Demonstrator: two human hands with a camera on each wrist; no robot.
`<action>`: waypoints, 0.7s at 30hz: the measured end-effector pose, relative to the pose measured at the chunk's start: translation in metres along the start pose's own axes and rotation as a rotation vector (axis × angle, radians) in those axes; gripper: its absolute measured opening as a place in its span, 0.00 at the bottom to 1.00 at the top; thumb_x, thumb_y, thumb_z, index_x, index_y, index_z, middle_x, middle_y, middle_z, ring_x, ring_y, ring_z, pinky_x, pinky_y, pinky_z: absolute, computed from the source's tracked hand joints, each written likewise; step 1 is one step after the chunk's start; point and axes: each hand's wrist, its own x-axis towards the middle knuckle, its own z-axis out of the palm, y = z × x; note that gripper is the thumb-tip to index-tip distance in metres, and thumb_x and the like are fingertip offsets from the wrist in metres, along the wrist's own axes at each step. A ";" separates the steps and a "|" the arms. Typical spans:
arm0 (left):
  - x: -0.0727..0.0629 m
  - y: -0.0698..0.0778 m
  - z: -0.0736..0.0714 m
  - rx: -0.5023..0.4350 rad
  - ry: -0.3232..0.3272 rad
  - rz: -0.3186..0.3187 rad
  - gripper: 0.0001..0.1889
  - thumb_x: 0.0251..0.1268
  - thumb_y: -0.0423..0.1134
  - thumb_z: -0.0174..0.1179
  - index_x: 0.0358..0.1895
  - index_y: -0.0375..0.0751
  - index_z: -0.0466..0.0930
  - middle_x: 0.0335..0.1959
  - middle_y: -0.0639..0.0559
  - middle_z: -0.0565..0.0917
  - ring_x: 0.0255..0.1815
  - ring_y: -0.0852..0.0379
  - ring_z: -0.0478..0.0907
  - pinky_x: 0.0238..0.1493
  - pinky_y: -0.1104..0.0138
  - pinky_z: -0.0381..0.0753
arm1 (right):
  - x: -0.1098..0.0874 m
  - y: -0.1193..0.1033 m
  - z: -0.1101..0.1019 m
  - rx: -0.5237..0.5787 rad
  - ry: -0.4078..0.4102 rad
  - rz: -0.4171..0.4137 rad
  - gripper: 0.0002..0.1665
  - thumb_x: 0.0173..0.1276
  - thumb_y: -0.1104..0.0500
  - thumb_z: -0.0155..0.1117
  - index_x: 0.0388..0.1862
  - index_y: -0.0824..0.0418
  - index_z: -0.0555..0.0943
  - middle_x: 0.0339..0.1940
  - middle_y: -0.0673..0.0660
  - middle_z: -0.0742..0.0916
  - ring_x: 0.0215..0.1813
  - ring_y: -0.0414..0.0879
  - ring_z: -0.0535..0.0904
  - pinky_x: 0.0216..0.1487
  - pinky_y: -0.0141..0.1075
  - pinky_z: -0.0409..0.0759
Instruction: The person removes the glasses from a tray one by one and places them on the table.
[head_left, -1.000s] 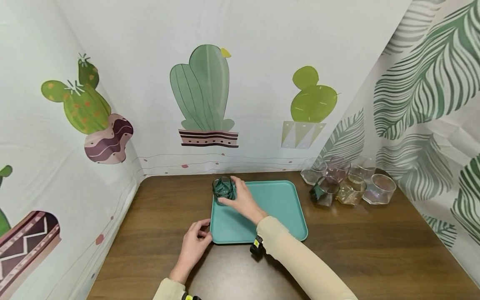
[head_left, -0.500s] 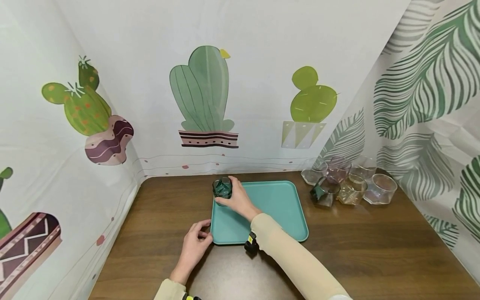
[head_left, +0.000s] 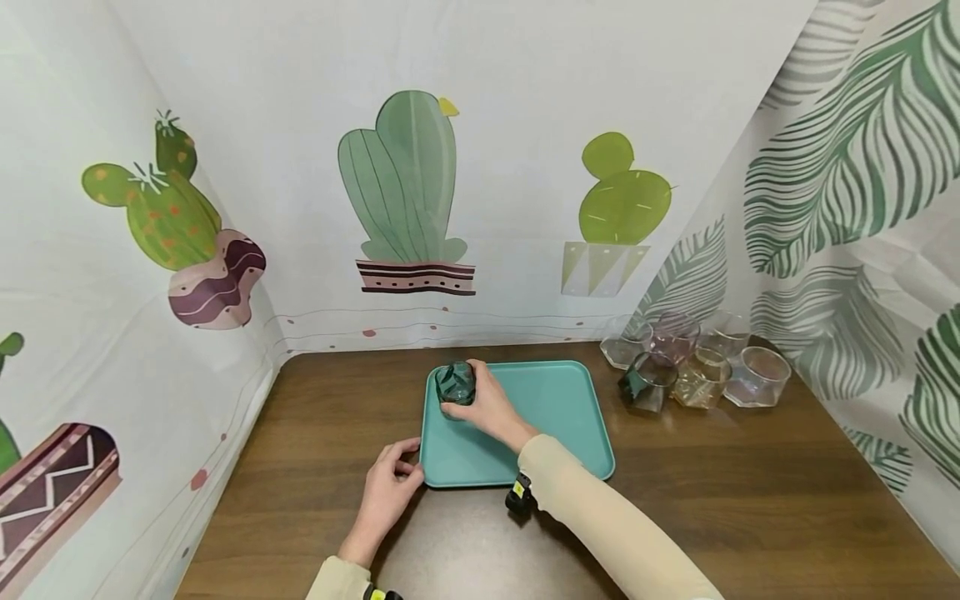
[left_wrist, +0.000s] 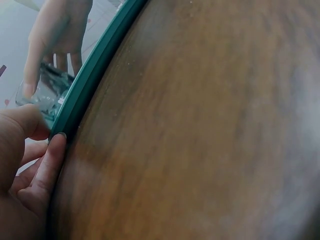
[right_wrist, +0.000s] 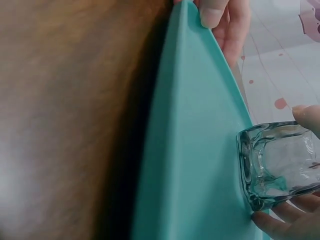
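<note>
My right hand grips a smoky, angular glass tumbler at the back left corner of a turquoise tray. Thumb and fingers lie on opposite sides of the tumbler in the right wrist view, its thick base toward the tray. Whether that base touches the tray I cannot tell. At the front left corner, my left hand holds the tray's rim between thumb and fingers. The right wrist view shows the left thumb over the rim.
To the right of the tray, several tinted glasses stand in a close group, among them a dark one, an amber one and a clear iridescent one. A cactus-printed white cloth backs the brown wooden table.
The right hand and the tumbler have shifted slightly right and toward the person, inward from the tray's left edge. My left hand and the tray look unmoved.
</note>
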 end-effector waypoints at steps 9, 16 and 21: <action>0.000 0.001 -0.001 0.015 -0.005 -0.001 0.21 0.61 0.27 0.64 0.59 0.38 0.84 0.53 0.45 0.84 0.36 0.62 0.81 0.38 0.71 0.82 | -0.029 0.009 -0.019 0.002 0.012 -0.012 0.54 0.61 0.47 0.79 0.77 0.66 0.62 0.66 0.66 0.79 0.67 0.60 0.76 0.66 0.55 0.76; 0.000 0.001 -0.002 0.007 -0.009 -0.008 0.21 0.62 0.27 0.64 0.59 0.38 0.84 0.53 0.45 0.83 0.37 0.62 0.81 0.39 0.71 0.82 | -0.055 0.019 -0.038 0.006 0.031 -0.017 0.55 0.59 0.49 0.81 0.77 0.68 0.63 0.64 0.65 0.81 0.64 0.60 0.78 0.63 0.56 0.78; 0.000 0.001 -0.001 0.001 -0.001 -0.013 0.21 0.61 0.26 0.64 0.59 0.38 0.85 0.52 0.45 0.83 0.37 0.61 0.81 0.38 0.71 0.82 | -0.073 0.030 -0.056 -0.014 0.045 -0.003 0.54 0.59 0.49 0.81 0.77 0.67 0.64 0.64 0.62 0.81 0.64 0.59 0.79 0.61 0.56 0.79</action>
